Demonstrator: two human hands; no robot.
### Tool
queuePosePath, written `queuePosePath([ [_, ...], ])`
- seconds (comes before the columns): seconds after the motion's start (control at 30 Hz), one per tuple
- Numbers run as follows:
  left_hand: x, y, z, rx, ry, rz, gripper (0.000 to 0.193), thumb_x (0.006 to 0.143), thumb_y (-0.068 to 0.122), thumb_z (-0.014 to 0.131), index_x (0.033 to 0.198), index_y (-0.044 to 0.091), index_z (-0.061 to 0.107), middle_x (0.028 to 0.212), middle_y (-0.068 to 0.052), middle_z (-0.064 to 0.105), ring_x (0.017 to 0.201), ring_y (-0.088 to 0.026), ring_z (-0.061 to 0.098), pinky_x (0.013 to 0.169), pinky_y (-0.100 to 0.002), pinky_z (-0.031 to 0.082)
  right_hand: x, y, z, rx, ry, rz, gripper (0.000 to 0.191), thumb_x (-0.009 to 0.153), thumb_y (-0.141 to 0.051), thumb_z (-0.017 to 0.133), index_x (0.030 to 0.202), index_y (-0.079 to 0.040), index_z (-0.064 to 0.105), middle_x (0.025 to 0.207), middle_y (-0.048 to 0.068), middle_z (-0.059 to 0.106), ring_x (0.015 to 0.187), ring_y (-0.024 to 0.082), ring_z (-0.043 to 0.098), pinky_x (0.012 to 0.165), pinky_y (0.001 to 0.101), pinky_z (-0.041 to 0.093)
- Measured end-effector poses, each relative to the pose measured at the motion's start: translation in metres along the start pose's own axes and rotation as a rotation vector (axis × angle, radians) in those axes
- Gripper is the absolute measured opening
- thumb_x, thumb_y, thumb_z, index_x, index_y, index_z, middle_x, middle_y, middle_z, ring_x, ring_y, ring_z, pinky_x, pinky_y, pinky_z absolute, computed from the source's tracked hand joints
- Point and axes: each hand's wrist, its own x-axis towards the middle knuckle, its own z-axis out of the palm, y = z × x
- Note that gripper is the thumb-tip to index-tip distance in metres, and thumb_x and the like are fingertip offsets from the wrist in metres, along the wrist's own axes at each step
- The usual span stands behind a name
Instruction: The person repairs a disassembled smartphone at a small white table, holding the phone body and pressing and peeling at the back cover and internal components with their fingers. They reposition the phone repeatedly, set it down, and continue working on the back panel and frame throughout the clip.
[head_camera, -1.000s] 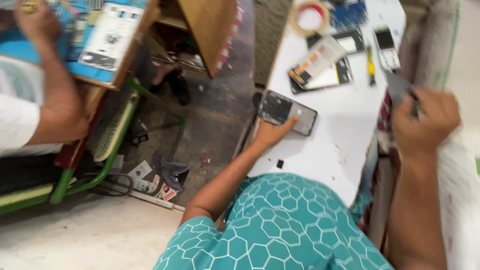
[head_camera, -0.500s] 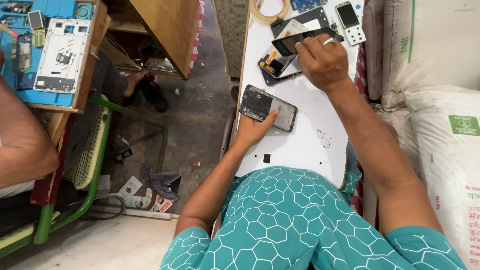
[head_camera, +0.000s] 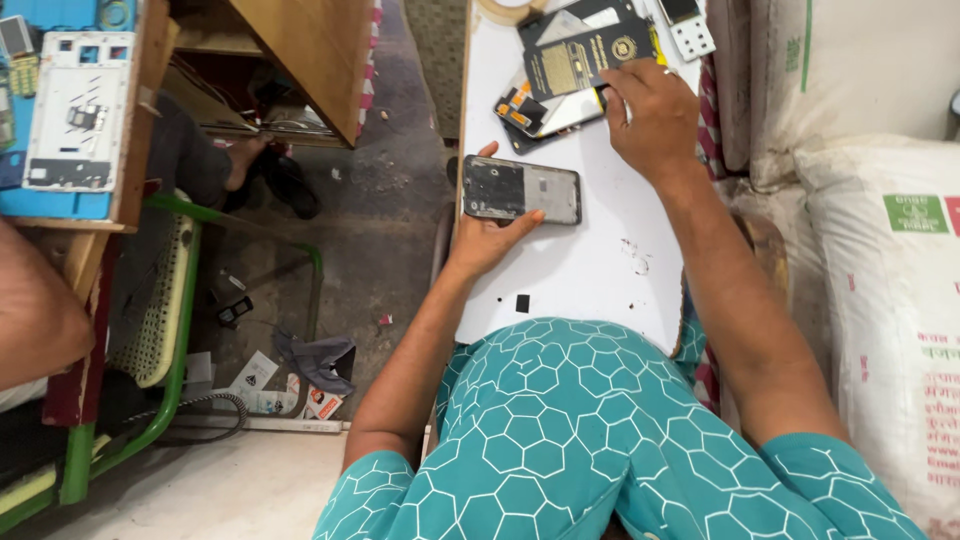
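Observation:
An opened dark phone body (head_camera: 522, 189) lies flat on the white board (head_camera: 590, 270) across my lap. My left hand (head_camera: 490, 235) grips it from the near side, thumb on its left end. Farther up the board, my right hand (head_camera: 650, 112) rests with fingers curled at the edge of a pile of phone parts: a black back cover with a gold emblem (head_camera: 585, 55) and a screen piece with an orange strip (head_camera: 525, 110). Something thin may be pinched in the right fingers; I cannot tell what.
A roll of tape (head_camera: 510, 10) and a small keypad phone (head_camera: 688, 25) sit at the board's far end. White sacks (head_camera: 880, 200) stand on the right. On the left are a green chair (head_camera: 170, 330), a wooden bench (head_camera: 310, 50), another person's arm (head_camera: 35, 320) and a blue tray with a white phone frame (head_camera: 75, 110).
My right hand came from the board's right edge onto the parts pile at the far end. The left hand stayed on the phone body. The view shifted right.

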Motion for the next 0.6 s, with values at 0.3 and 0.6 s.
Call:
queuePosePath([
  [0.3, -0.001, -0.02, 0.001, 0.064, -0.039, -0.145, 0.11, 0.081, -0.001, 0.086, 0.162, 0.016, 0.014, 0.135, -0.011, 0.062, 0.124, -0.019, 0.065, 0.104, -0.034, 0.06, -0.072, -0.021, -0.012, 0.501, 0.067, 0.476, 0.019, 0.095, 0.003, 0.07, 0.111, -0.003, 0.077, 0.107, 0.013, 0.073, 0.088, 0.019, 0.072, 0.071, 0.0276, 0.059],
  [0.6, -0.007, -0.01, 0.001, 0.23, 0.036, -0.045, 0.102, 0.075, 0.02, 0.092, 0.156, 0.006, 0.03, 0.127, -0.01, 0.064, 0.116, -0.018, 0.063, 0.099, -0.032, 0.056, -0.082, -0.044, -0.019, 0.488, 0.05, 0.461, 0.014, 0.1, -0.002, 0.072, 0.112, -0.002, 0.078, 0.109, 0.014, 0.072, 0.087, 0.018, 0.07, 0.076, 0.0272, 0.057],
])
